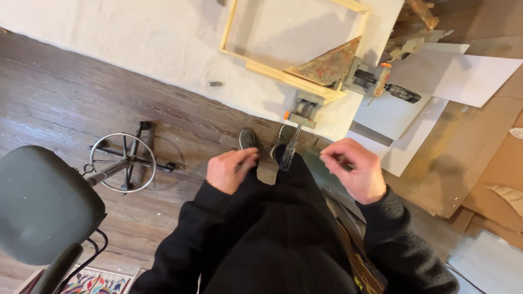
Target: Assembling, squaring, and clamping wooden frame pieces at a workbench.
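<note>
Wooden frame (294, 41), head view: lies at the white bench (109, 38) corner, a rusty triangular brace (329, 65) clamped into its corner by two clamps (305, 109). Your left hand (231, 170) pinches a thin, pencil-like item; your right hand (354, 171) curls, its hold hidden, so I cannot tell. Risk: the overhanging clamp handle could catch your sleeve. Dark plank floor, stool (43, 207), cardboard (468, 158) at right.

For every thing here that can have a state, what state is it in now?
Wooden frame: flat on the table, corner clamped.
Corner clamp: closed on the frame corner.
Left hand: curled, nothing clearly held.
Right hand: fingers pinched; held thing too small to tell.
Stool: upright, unoccupied.
</note>
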